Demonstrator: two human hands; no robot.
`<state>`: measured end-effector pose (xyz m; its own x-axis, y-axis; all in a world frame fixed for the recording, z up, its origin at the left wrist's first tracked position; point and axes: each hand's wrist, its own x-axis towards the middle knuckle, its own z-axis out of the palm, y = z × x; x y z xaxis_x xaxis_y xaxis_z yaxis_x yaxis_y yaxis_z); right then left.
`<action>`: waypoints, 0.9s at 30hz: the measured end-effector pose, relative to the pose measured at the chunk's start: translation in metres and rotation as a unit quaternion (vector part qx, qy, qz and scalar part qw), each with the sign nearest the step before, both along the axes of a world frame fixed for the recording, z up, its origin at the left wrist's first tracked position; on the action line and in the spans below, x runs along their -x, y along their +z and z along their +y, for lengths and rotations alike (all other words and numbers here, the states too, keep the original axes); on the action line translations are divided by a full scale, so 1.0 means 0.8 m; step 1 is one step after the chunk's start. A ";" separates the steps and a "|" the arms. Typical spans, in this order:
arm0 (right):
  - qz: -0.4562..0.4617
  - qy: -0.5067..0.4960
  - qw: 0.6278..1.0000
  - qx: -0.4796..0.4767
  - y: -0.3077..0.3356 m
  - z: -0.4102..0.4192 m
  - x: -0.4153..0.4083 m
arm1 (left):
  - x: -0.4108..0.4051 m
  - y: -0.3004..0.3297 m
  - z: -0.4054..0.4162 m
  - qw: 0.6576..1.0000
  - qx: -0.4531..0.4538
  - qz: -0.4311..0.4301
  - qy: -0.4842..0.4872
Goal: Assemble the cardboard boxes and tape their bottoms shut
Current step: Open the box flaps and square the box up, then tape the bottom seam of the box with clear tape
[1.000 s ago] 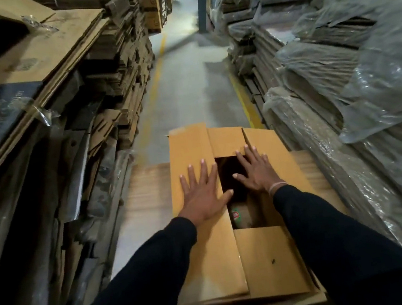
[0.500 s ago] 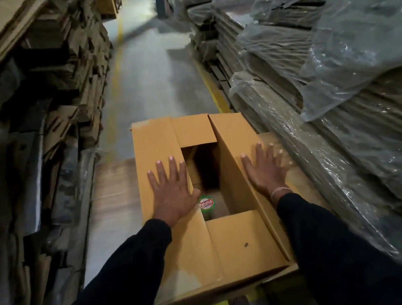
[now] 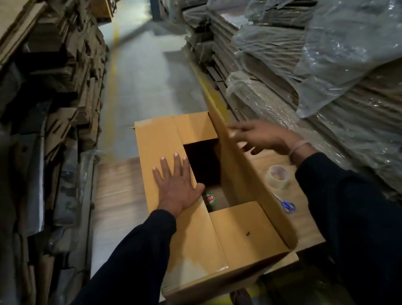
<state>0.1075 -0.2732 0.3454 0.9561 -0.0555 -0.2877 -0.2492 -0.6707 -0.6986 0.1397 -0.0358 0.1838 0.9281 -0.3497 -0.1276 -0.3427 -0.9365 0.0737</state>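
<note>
A: Item one? Location?
B: Cardboard box (image 3: 231, 238), on wooden surface (image 3: 117, 189). Left flap down, right flap (image 3: 247, 179) upright.
A: Hands?
B: Left hand (image 3: 176, 186): grip spread, flat on left flap. Right hand (image 3: 267, 138): grip loosely spread, blurred, beside upright flap.
A: Sundries?
B: Tape roll (image 3: 278, 176), blue-handled scissors (image 3: 287, 205), right of box.

Dark long sleeves (image 3: 123, 270), pale wristband (image 3: 296, 147)

left hand (image 3: 177, 183) presses box (image 3: 239, 237) flap flat; right hand (image 3: 264, 137) beside raised flap.
</note>
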 end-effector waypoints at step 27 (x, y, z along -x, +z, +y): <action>-0.125 0.079 0.956 0.253 -0.195 0.053 0.038 | 0.012 -0.005 -0.010 0.995 0.060 0.006 -0.077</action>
<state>0.0773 -0.2312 0.1895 0.9994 0.0238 -0.0237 0.0156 -0.9541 -0.2992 0.1304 -0.0440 0.1794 0.8614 -0.5003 -0.0877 -0.4791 -0.8576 0.1868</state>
